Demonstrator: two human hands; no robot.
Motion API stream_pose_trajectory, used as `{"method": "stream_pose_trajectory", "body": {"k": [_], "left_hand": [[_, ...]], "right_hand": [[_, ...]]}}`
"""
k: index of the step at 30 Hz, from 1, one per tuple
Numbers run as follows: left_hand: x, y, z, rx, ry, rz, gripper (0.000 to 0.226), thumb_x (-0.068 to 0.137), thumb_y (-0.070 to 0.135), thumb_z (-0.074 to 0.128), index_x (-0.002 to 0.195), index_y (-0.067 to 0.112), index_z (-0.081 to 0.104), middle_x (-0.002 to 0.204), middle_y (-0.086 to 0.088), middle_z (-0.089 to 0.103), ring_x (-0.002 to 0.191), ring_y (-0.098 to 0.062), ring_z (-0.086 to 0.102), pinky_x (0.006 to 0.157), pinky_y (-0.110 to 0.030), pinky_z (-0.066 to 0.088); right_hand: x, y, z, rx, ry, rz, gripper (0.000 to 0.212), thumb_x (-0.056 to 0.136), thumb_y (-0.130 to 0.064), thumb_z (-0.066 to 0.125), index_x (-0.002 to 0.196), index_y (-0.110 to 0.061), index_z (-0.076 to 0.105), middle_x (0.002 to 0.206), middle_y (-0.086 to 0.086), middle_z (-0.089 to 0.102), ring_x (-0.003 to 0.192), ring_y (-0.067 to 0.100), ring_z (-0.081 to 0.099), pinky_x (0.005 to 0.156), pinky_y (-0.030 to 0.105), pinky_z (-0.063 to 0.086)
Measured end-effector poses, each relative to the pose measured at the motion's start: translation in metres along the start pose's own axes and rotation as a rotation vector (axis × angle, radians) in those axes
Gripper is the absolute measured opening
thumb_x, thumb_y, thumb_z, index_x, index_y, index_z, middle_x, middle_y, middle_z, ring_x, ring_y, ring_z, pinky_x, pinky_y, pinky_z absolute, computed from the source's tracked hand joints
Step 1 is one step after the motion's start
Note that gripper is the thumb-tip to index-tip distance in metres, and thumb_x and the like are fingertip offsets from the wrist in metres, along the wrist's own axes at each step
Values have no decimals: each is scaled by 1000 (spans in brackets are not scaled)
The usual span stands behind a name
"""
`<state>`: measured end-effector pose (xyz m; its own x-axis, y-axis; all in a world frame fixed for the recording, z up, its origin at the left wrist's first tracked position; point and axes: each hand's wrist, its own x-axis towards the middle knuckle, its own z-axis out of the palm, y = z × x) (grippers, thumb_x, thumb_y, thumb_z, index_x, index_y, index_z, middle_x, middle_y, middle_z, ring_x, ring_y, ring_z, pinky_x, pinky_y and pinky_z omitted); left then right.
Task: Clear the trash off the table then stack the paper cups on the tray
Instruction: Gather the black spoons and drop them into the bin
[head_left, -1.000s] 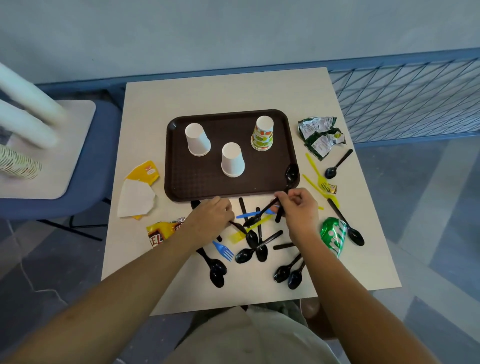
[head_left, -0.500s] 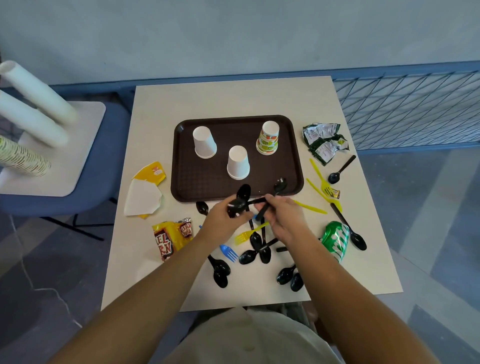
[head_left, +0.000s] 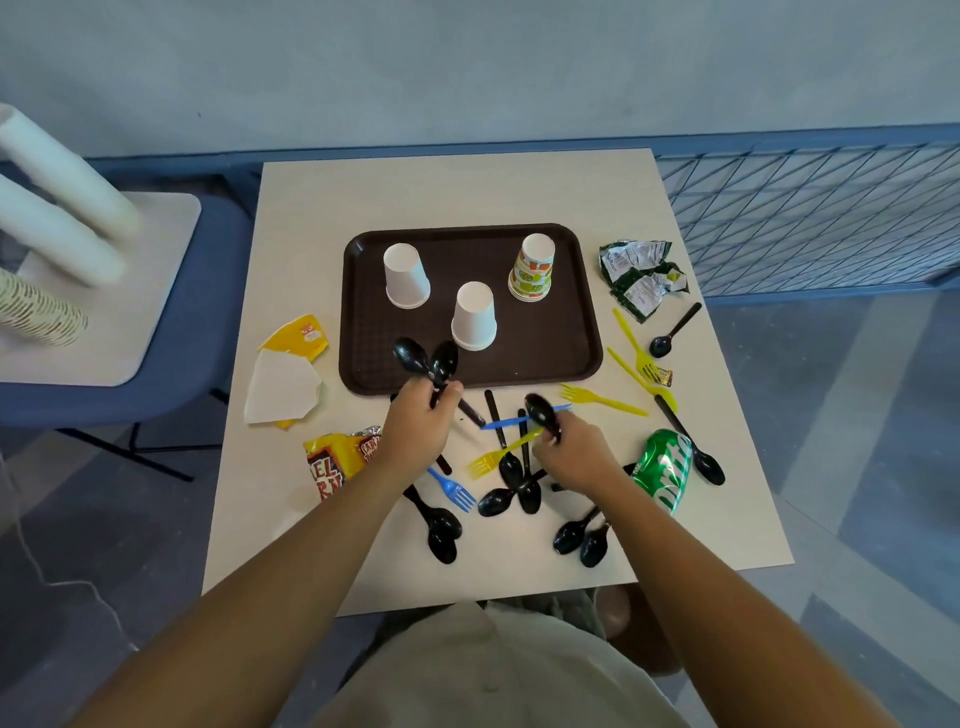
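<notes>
Cups (head_left: 474, 316), two white, one patterned, upside down and apart on tray (head_left: 358, 312). Left hand (head_left: 418, 423) grips two black spoons (head_left: 410, 356), bowls up over tray's near edge. Right hand (head_left: 576, 457) grips one black spoon (head_left: 540, 410) above scattered cutlery (head_left: 511, 488). Crushed green can (head_left: 665, 467), snack bag (head_left: 337, 460), wrappers (head_left: 641, 275) on table (head_left: 467, 192).

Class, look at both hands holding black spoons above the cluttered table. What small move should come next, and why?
Probably pass the single spoon in the right hand over to the left hand, which grips a pair of spoons. That would free the right hand to gather more loose spoons lying on the table.
</notes>
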<state>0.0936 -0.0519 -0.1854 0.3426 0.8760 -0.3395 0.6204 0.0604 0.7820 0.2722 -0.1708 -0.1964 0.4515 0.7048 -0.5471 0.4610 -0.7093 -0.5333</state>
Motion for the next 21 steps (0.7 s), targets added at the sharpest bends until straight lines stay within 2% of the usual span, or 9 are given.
{"method": "stream_pose_trajectory", "body": {"k": [3,6,8,12,14,16,19,21], "left_hand": [[-4,-4,-1,80,-124,-115,36,105,33,47,95,0,60,86,-6,56,74,-16,52,65,-33,39],[-12,-10,0,120,-220,-166,34,106,28,39,102,7,64,94,-1,66,80,-10,55,68,-26,41],[-16,-12,3,133,-259,-181,33,106,29,37,101,10,64,92,3,67,82,-11,58,69,-28,44],[-22,-14,9,167,-315,-187,31,107,30,35,99,13,60,92,-2,68,76,-13,59,62,-26,45],[-24,-16,10,174,-332,-188,30,108,30,35,98,16,59,94,-5,69,73,-14,58,63,-27,46],[-24,-19,9,162,-342,-191,28,107,31,35,96,18,58,96,-7,71,73,-16,60,66,-30,51],[-24,-21,7,157,-351,-205,29,107,29,37,103,12,59,97,-9,73,72,-16,63,70,-32,53],[-23,-19,5,150,-353,-195,29,108,27,37,107,8,60,96,-10,73,70,-15,63,66,-30,54]], "right_hand": [[-12,15,16,-201,-106,-39,19,87,-29,64,92,-14,53,86,3,57,83,26,58,66,31,43],[-20,22,33,-262,-116,21,35,86,-44,68,98,-16,49,91,3,57,82,24,58,64,32,43],[-22,25,43,-275,-88,69,37,87,-42,69,100,-17,45,94,4,54,82,24,56,64,33,44],[-22,25,50,-172,-69,125,31,90,-25,69,104,-13,44,101,10,59,81,24,54,64,31,44],[-22,26,46,-107,-52,131,27,89,-21,69,101,-13,45,98,10,59,80,24,54,61,30,40],[-23,27,36,-53,-33,140,25,87,-19,69,99,-13,49,97,8,60,83,25,55,65,30,41],[-27,22,14,-63,9,147,18,87,-20,67,99,-11,58,91,6,59,84,28,58,67,29,41],[-30,14,-3,-59,65,140,11,89,-19,64,91,-8,63,80,6,60,76,27,59,60,27,41]]}}
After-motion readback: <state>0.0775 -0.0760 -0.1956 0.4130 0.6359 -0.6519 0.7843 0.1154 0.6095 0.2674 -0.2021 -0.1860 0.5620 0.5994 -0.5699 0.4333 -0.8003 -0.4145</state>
